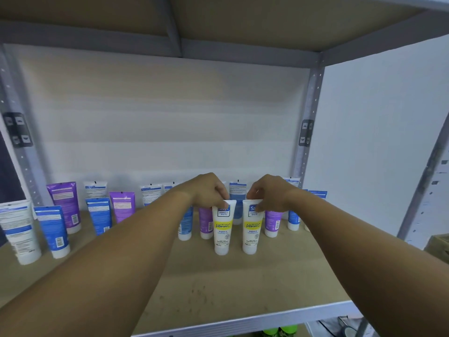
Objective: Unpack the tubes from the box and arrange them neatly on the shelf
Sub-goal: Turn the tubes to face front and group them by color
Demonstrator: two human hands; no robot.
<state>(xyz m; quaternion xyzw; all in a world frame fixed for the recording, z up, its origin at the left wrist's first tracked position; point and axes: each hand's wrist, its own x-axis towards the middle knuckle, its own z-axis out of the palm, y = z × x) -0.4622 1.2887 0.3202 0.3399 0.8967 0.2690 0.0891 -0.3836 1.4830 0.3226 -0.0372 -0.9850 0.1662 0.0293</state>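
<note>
While many tubes (99,215) are already standing behind, the left hand (209,190) and right hand (269,190) are each pinching a yellow-labelled tube (222,229) upright on the shelf (218,288); the box is not showing.

There is only one view, from a camera on the person's head, which looks forward and a little down into the shelf (218,283). It is near, so both forearms reach in from the lower edge. The wide lens bends the upper board (243,23) and the side posts.
</note>
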